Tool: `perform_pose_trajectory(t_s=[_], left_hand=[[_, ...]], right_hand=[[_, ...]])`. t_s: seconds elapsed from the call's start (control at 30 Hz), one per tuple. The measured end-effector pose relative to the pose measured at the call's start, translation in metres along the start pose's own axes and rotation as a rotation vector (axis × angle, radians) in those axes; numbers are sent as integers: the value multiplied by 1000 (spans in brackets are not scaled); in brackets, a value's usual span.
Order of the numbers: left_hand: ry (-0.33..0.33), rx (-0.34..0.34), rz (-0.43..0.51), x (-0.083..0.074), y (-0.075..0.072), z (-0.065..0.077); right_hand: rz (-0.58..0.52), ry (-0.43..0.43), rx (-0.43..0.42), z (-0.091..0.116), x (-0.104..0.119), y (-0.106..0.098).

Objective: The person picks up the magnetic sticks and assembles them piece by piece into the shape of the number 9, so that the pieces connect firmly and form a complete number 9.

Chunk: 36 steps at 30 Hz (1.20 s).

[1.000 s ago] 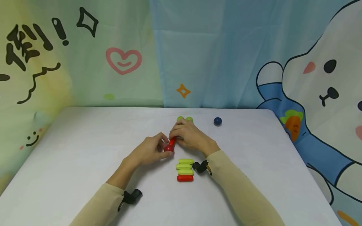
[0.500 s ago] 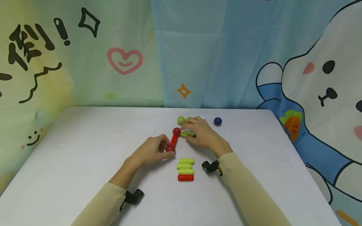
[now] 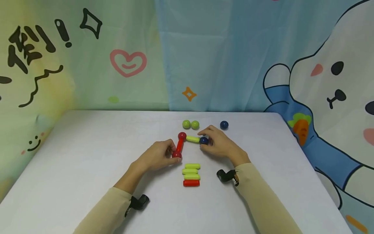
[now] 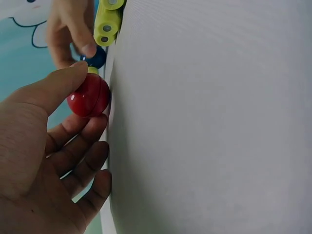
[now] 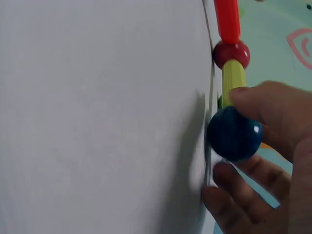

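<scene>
A joined chain of balls and rods lies on the white table. My left hand (image 3: 155,156) pinches its near red ball (image 4: 89,96) between thumb and fingers. From there a red rod (image 3: 179,146) runs to a second red ball (image 3: 182,136). A yellow-green rod (image 3: 193,139) links that ball to a dark blue ball (image 5: 234,133) on the right. Around the blue ball my right hand (image 3: 220,143) curls its thumb and fingers, the thumb lying where ball and rod meet. Contact of its other fingers is partly hidden.
Behind the chain sit two green balls (image 3: 191,124), side by side. A loose blue ball (image 3: 224,125) stands farther right. Several yellow-green rods (image 3: 191,171) lie stacked in a row in front, with a red rod (image 3: 191,183) nearest me. A printed curtain (image 3: 204,58) hangs behind the table.
My right hand has moved right, from the far red ball along the yellow-green rod to the blue ball, uncovering the green balls. My left hand keeps hold of the near red ball.
</scene>
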<state>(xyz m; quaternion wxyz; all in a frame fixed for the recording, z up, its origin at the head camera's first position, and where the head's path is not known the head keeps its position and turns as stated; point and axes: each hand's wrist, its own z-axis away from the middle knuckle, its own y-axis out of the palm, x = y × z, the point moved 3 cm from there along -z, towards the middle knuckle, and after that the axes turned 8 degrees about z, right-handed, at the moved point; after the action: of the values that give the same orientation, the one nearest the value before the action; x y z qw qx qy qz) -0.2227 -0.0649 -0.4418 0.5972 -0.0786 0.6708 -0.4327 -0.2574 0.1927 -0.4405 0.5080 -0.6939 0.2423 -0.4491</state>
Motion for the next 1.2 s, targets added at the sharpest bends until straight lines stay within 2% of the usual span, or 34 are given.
perform_pose_trajectory(t_s=[0.13,0.33,0.53,0.8,1.0,1.2], left_hand=[[0,-5,7,2,1,-2],[39,-5,13,2,1,-7],[43,0,14,5,0,-10],[35,2,65,9,-1,-11],[34,-7,64,11,-1,-11],[32,-35,52,12,4,-12]], right_hand=[[-71,54,27,2,-8,2],[-153,123,-7,3,-17,4],[-154,130,-38,1,-18,4],[-188,213,-28,-4,-22,10],[-199,256,-18,-6,-21,9],[-178,239,-22,-7,-19,8]])
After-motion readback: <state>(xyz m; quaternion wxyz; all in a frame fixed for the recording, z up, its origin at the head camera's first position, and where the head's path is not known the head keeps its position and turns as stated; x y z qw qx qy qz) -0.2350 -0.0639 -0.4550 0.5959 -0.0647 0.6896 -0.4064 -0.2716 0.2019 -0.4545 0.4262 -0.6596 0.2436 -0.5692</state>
